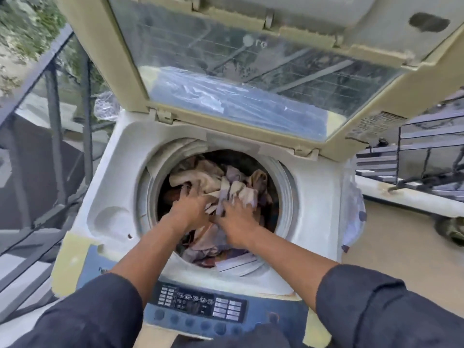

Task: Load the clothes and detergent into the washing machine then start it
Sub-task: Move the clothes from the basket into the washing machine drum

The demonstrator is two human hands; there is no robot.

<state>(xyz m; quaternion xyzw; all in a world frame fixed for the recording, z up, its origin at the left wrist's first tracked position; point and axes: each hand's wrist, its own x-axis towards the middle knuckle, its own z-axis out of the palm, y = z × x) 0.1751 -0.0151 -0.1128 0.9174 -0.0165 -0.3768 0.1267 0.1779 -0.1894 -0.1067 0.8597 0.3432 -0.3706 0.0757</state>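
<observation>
While crumpled cloth clothes [213, 182] fill the round drum [283, 187], both hands [216, 212] press flat, side by side.

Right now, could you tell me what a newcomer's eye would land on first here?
Both hands plunged into the drum: the left hand and right hand press on a heap of mixed clothes filling the washing machine opening at centre. Above them the raised lid with its clear window fills the top, and the blue control panel sits nearest the person.
</observation>
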